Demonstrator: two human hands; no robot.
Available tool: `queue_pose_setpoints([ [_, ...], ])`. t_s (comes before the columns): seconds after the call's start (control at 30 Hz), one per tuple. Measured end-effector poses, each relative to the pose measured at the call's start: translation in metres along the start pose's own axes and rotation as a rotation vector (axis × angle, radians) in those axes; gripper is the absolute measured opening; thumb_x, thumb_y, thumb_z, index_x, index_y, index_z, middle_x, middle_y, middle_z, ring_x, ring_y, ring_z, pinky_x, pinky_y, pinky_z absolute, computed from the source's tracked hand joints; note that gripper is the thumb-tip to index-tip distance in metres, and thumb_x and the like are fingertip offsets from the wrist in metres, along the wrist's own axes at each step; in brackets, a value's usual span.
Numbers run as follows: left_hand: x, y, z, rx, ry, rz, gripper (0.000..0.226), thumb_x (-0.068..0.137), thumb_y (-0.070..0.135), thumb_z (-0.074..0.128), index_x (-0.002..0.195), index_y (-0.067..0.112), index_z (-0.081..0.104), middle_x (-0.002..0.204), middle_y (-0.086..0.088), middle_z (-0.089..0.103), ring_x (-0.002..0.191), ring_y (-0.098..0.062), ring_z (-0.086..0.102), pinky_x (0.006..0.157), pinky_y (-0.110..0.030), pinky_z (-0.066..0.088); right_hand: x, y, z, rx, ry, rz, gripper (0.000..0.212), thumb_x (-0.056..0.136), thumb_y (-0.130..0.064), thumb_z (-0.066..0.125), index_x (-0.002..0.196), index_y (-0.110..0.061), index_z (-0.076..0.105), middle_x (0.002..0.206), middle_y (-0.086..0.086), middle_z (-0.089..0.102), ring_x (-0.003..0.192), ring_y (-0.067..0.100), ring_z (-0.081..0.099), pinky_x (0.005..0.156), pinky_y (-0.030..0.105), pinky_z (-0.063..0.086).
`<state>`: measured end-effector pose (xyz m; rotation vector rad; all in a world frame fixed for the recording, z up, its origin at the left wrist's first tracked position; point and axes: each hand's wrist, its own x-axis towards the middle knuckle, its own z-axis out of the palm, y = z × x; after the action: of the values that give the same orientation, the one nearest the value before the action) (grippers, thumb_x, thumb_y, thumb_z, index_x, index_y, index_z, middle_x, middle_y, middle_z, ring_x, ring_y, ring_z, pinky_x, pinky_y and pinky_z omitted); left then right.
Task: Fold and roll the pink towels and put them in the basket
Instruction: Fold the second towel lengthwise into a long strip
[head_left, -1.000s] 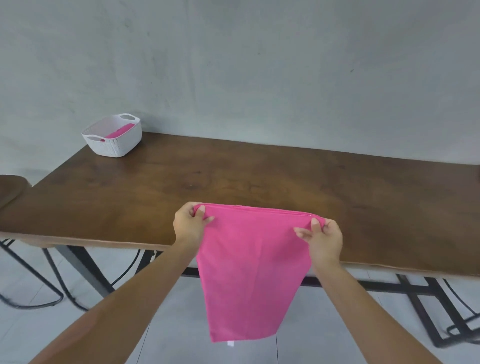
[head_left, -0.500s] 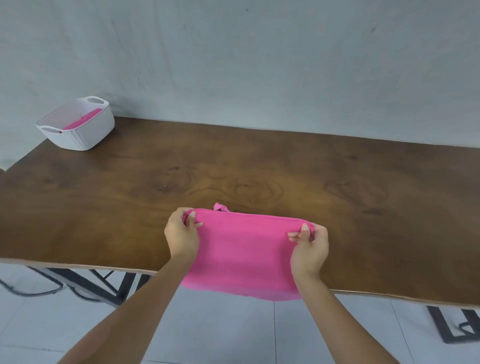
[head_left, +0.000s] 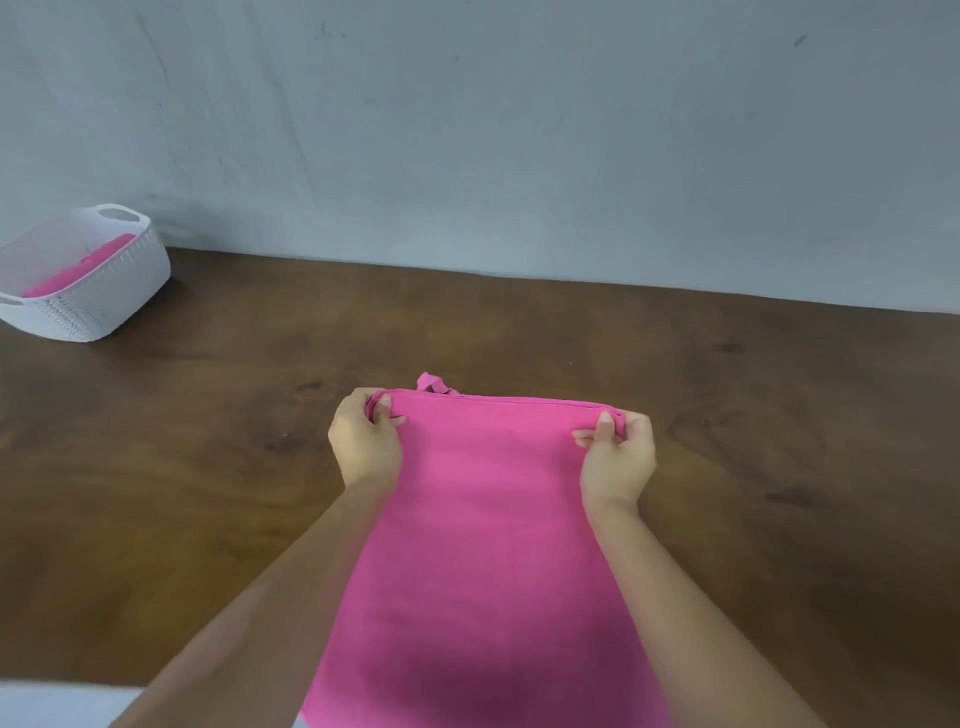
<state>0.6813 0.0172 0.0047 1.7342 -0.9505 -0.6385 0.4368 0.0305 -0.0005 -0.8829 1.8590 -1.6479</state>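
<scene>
A folded pink towel (head_left: 488, 530) lies flat on the brown wooden table (head_left: 208, 467), stretching from mid-table toward me. My left hand (head_left: 366, 441) pinches its far left corner and my right hand (head_left: 618, 454) pinches its far right corner. A small pink loop (head_left: 430, 383) sticks out past the far edge. At the far left stands a white woven basket (head_left: 104, 306) with another pink towel (head_left: 78, 265) inside. My forearms cover the towel's side edges.
A grey wall (head_left: 519, 130) runs along the back edge of the table. Bare tabletop lies on both sides of the towel. A strip of light floor (head_left: 52, 706) shows at the bottom left, past the table's front edge.
The towel hung from my hands in front of the table edge; both hands carried it forward and laid it flat on the tabletop. My view tilted down and closer.
</scene>
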Motion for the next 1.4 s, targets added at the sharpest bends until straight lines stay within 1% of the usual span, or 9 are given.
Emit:
queue_pose_setpoints([
  [0.27, 0.092, 0.019, 0.06, -0.01, -0.02, 0.036, 0.019, 0.101, 0.012, 0.051, 0.092, 0.023, 0.065, 0.091, 0.002, 0.068, 0.069, -0.001, 0.07, 0.081, -0.03, 0.055, 0.079, -0.011, 0.069, -0.044, 0.044, 0.021, 0.009, 0.102, -0.011, 0.049, 0.097, -0.009, 0.056, 0.064, 0.001, 0.069, 0.056, 0.006, 0.066, 0.079, 0.029, 0.053],
  [0.6, 0.203, 0.038, 0.138, -0.034, -0.064, 0.092, 0.016, 0.1, 0.007, 0.053, 0.097, 0.014, 0.067, 0.094, -0.004, 0.067, 0.071, -0.001, 0.069, 0.059, -0.004, 0.044, 0.18, -0.012, 0.147, -0.06, 0.093, -0.011, 0.008, 0.103, -0.012, 0.049, 0.101, -0.008, 0.056, 0.07, 0.004, 0.072, 0.053, 0.004, 0.065, 0.061, 0.006, 0.046],
  [0.67, 0.219, 0.039, 0.15, -0.015, -0.065, 0.109, 0.015, 0.099, 0.007, 0.054, 0.092, 0.014, 0.066, 0.091, -0.005, 0.066, 0.073, -0.007, 0.07, 0.062, -0.006, 0.044, 0.193, -0.011, 0.157, -0.061, 0.099, -0.015, 0.007, 0.103, -0.01, 0.049, 0.1, -0.007, 0.055, 0.071, 0.006, 0.071, 0.051, 0.005, 0.064, 0.06, 0.007, 0.047],
  [0.77, 0.233, 0.04, 0.161, 0.008, -0.052, 0.144, 0.014, 0.097, 0.007, 0.055, 0.091, 0.012, 0.066, 0.089, -0.005, 0.066, 0.081, -0.017, 0.068, 0.076, -0.027, 0.051, 0.208, -0.009, 0.168, -0.049, 0.103, -0.02, 0.006, 0.102, -0.009, 0.05, 0.097, -0.008, 0.054, 0.071, 0.007, 0.072, 0.053, 0.011, 0.066, 0.068, 0.022, 0.054],
  [0.83, 0.237, 0.041, 0.164, 0.021, -0.026, 0.187, 0.011, 0.095, 0.008, 0.058, 0.098, 0.012, 0.068, 0.097, -0.005, 0.065, 0.085, -0.012, 0.059, 0.082, -0.026, 0.046, 0.214, -0.008, 0.173, -0.043, 0.102, -0.025, 0.005, 0.101, -0.01, 0.052, 0.097, -0.009, 0.053, 0.073, 0.005, 0.072, 0.057, 0.018, 0.069, 0.073, 0.034, 0.058],
  [0.93, 0.234, 0.045, 0.168, -0.031, -0.028, 0.263, 0.027, 0.091, 0.02, 0.067, 0.116, 0.014, 0.061, 0.118, 0.0, 0.051, 0.098, -0.008, 0.048, 0.086, -0.021, 0.044, 0.218, -0.012, 0.176, -0.009, 0.106, -0.026, 0.016, 0.099, -0.011, 0.06, 0.109, -0.011, 0.047, 0.101, 0.0, 0.064, 0.06, 0.02, 0.07, 0.069, 0.032, 0.058],
  [1.07, 0.226, 0.049, 0.168, 0.071, -0.086, 0.363, 0.036, 0.085, 0.034, 0.073, 0.116, 0.025, 0.058, 0.121, 0.0, 0.04, 0.114, -0.018, 0.035, 0.079, -0.032, 0.045, 0.21, -0.018, 0.17, -0.136, -0.008, -0.116, 0.046, 0.093, -0.016, 0.07, 0.13, -0.011, 0.042, 0.132, 0.002, 0.047, 0.08, 0.014, 0.067, 0.081, 0.028, 0.057],
  [1.23, 0.224, 0.049, 0.168, 0.306, -0.275, 0.694, 0.019, 0.085, 0.035, 0.065, 0.098, 0.023, 0.065, 0.107, 0.002, 0.054, 0.105, -0.023, 0.043, 0.092, -0.037, 0.044, 0.155, -0.008, 0.127, -0.505, -0.243, -0.317, 0.045, 0.097, -0.023, 0.063, 0.138, -0.014, 0.047, 0.136, 0.001, 0.052, 0.119, 0.014, 0.056, 0.106, 0.03, 0.044],
  [1.4, 0.21, 0.049, 0.173, 0.471, -0.513, 1.04, 0.035, 0.087, 0.048, 0.053, 0.101, 0.017, 0.064, 0.105, -0.002, 0.059, 0.106, -0.026, 0.05, 0.097, -0.042, 0.038, 0.097, 0.002, 0.068, -0.796, -0.405, -0.421, 0.051, 0.1, -0.042, 0.053, 0.145, -0.018, 0.047, 0.151, -0.006, 0.045, 0.142, 0.011, 0.037, 0.119, 0.031, 0.03],
])
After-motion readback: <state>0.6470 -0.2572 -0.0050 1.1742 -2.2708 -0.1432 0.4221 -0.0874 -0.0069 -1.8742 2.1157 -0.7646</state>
